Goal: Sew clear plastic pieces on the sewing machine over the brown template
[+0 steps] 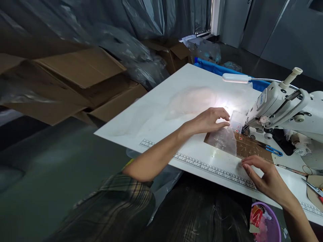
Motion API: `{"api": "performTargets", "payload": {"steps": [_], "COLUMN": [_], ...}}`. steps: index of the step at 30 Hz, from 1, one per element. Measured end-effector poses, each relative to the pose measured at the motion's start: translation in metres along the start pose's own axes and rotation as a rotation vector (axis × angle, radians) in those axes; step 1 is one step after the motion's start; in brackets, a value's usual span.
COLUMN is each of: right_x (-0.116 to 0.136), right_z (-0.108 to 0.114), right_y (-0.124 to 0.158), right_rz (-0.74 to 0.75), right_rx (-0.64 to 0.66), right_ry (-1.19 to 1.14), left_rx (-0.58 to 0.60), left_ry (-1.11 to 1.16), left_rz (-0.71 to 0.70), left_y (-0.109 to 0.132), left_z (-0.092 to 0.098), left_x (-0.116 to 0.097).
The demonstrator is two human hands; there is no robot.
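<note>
My left hand point(210, 120) lies on the white sewing table point(161, 111), its fingers curled and pressing a clear plastic piece point(224, 139) near the needle of the white sewing machine point(285, 104). The plastic overlaps a brown cardboard-coloured sheet point(252, 149) beside the machine. My right hand point(264, 174) rests near the table's front edge with its fingers spread, the tips touching the lower edge of the brown sheet. It holds nothing.
A small lamp point(236, 78) shines on the work area. Blue-handled snips point(274, 150) and scissors point(314, 189) lie to the right. A printed ruler point(202, 163) runs along the front edge. Cardboard boxes point(75, 80) stand left; a purple tub point(267, 223) sits below.
</note>
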State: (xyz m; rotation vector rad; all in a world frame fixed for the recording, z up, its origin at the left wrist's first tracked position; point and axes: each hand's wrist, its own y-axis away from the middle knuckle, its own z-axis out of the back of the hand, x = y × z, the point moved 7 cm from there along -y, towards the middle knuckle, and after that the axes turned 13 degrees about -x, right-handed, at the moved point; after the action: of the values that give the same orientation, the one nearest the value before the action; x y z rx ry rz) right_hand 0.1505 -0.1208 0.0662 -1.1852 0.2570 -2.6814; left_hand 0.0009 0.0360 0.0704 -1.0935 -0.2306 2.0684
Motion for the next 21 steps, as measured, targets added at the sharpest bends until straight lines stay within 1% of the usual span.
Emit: {"api": "performTargets", "payload": {"steps": [1, 2, 5, 8, 11, 13, 16, 19, 21], "right_x": [-0.005, -0.008, -0.016, -0.025, -0.041, -0.054, -0.063, -0.058, -0.05], "right_z": [0.0, -0.002, -0.001, 0.001, -0.002, -0.003, -0.005, -0.009, -0.014], "right_y": [-0.008, -0.015, -0.034, -0.048, -0.055, -0.055, -0.051, -0.046, -0.044], "right_rz": [0.03, 0.054, 0.09, 0.072, 0.014, -0.047, -0.098, -0.114, -0.11], "right_rx": [-0.009, 0.001, 0.012, -0.013, -0.072, -0.151, -0.234, -0.215, -0.17], "right_ry": [0.023, 0.043, 0.107, 0.153, 0.126, 0.072, -0.023, -0.142, -0.214], "left_rx": [-0.038, -0.045, -0.001, 0.028, 0.088, 0.127, 0.18, 0.23, 0.226], "left_ry": [-0.073, -0.131, -0.212, -0.28, -0.298, -0.202, 0.116, 0.414, 0.512], "left_rz": [0.033, 0.056, 0.078, 0.042, -0.001, 0.0, 0.046, 0.193, 0.31], "left_y": [-0.001, -0.001, 0.004, 0.01, 0.013, 0.014, 0.014, 0.014, 0.016], "left_z": [0.003, 0.003, -0.011, -0.027, -0.038, -0.039, -0.036, -0.036, -0.039], "left_x": [0.007, 0.012, 0.021, 0.021, 0.017, 0.013, 0.002, -0.003, -0.001]}}
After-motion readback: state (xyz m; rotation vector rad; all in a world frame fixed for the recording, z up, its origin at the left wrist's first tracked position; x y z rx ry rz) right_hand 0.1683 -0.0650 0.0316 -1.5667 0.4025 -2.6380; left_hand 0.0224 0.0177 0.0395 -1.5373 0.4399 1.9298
